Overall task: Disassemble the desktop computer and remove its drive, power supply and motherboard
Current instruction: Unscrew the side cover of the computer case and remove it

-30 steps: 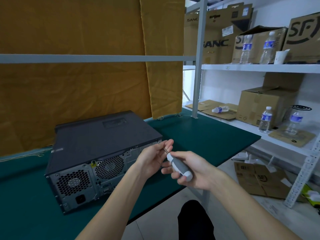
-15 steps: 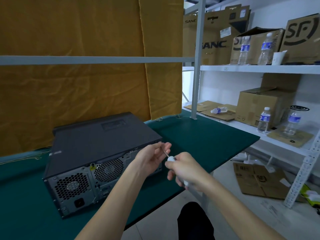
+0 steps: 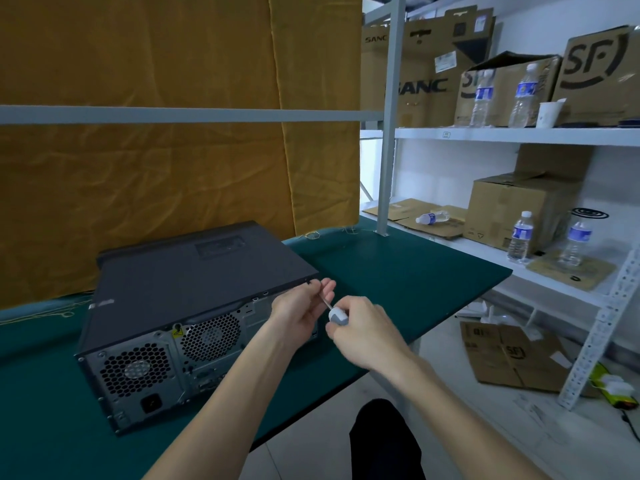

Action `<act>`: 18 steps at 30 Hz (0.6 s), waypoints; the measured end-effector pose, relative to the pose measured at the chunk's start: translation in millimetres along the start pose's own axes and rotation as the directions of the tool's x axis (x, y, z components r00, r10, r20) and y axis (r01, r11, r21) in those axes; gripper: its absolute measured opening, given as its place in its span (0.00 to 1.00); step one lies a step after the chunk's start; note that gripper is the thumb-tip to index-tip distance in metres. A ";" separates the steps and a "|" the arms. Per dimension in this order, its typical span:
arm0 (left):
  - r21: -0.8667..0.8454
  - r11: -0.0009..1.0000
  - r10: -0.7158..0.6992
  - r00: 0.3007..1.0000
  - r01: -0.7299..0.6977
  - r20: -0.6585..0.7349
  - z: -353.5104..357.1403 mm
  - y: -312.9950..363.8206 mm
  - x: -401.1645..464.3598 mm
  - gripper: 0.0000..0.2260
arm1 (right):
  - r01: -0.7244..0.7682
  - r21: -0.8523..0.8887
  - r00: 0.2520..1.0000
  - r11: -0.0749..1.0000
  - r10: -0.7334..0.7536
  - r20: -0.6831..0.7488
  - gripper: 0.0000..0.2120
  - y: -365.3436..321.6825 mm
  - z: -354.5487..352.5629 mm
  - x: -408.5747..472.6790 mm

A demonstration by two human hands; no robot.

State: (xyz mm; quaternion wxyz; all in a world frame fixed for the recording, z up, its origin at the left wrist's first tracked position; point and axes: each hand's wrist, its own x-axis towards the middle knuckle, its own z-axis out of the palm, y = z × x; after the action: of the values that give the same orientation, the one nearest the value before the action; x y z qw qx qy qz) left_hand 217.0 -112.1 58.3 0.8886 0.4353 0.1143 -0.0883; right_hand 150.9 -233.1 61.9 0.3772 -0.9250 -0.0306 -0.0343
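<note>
Barely started — the desktop computer [image 3: 194,306] sits fully closed on the green bench [image 3: 398,271], right hand [image 3: 367,330] gripping a screwdriver [image 3: 334,311], left hand [image 3: 301,306] pinching its shaft at the case's near-right corner — drive, power supply, motherboard all inside.

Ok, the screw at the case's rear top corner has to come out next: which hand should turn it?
Right. The right hand already grips the screwdriver by its handle, tip aimed at the computer case corner. The left hand pinches the shaft near the tip, so it looks better suited to steadying it.
</note>
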 end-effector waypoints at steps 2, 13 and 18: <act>-0.066 0.997 -0.043 0.998 0.046 0.047 -0.7 1.7 -2.8 0.09 | -0.233 0.491 0.959 0.840 0.117 0.257 0.07 1.2 -6.7 0.7; -0.186 0.981 -0.076 0.995 0.062 -0.069 14.7 3.4 6.8 0.16 | -0.056 0.128 0.995 0.990 0.044 0.094 0.07 -3.6 2.2 -1.7; -0.141 0.987 -0.095 0.991 0.081 -0.099 13.5 8.5 10.3 0.14 | -0.329 0.365 0.914 0.871 0.196 0.356 0.13 -2.9 -20.4 -1.6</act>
State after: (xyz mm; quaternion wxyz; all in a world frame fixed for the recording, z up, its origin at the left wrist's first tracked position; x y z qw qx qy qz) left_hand 230.8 -118.2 69.8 0.9042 0.3722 0.1860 -0.0963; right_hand 148.2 -245.4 78.4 0.5574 -0.8121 0.0321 0.1696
